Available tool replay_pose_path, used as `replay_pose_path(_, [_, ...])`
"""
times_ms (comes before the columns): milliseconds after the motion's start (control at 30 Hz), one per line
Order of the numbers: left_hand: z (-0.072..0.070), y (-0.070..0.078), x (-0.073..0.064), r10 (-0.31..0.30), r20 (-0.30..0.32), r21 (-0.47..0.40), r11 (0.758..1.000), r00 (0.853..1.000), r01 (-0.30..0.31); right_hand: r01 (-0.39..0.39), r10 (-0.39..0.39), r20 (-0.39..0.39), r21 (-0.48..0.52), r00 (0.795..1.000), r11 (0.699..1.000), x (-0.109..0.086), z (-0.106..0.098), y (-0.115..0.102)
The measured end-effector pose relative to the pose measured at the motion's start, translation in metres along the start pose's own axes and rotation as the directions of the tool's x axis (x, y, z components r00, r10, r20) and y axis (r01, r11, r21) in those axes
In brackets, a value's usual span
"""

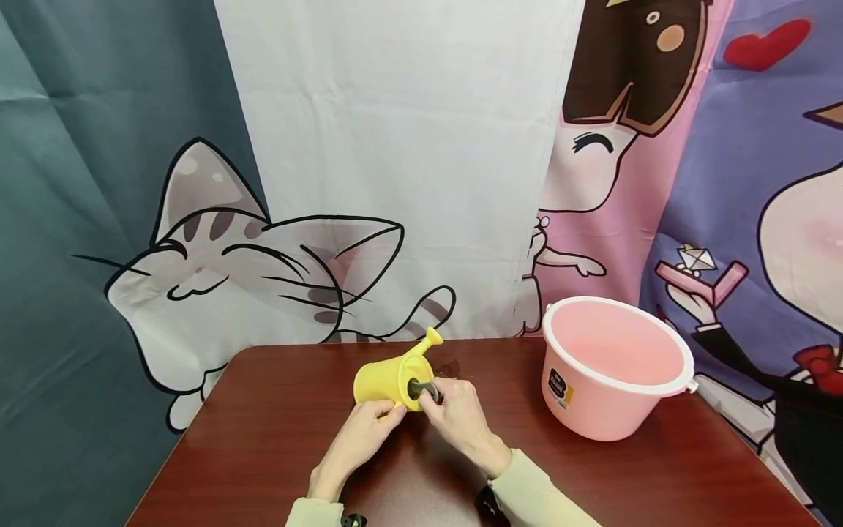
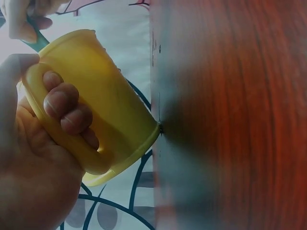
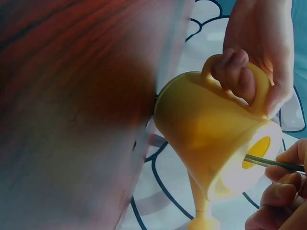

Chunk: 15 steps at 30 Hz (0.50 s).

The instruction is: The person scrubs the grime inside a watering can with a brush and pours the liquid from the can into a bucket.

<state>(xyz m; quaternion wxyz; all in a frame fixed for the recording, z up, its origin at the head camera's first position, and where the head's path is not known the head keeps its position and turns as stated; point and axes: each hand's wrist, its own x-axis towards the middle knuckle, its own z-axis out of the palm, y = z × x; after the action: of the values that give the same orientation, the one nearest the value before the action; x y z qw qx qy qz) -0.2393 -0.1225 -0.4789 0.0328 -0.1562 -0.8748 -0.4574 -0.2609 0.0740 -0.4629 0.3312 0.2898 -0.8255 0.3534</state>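
A yellow toy watering can is tilted on its side over the brown table, its spout pointing up and away and its opening turned to the right. My left hand grips the can's handle, fingers curled through the loop. At the opening, my right hand pinches a slim dark grey-green tool with finger and thumb. One end of this tool goes in through the round hole, so its tip is hidden inside; I cannot tell what kind of tool it is. The can's lower edge comes close to the tabletop in both wrist views.
To the right on the table stands a pink bucket with a white rim. Behind the table's back edge hangs a printed curtain with a cartoon cat. Some small wet-looking marks lie beside the can.
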Motion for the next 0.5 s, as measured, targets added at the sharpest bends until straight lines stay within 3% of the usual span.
replay_pose_path(333, [0.0008,-0.0022,0.0001,0.029,-0.032,0.000,1.000,0.999,-0.029,0.021,-0.020,0.079,-0.010,0.997,1.000,0.0025,0.0081,-0.0016])
replay_pose_path(500, [0.0002,-0.0021,-0.0004,0.023,-0.021,0.006,1.000,1.000,-0.023,-0.029,0.028,0.079,0.012,0.996,1.000,0.0020,0.0028,0.0018])
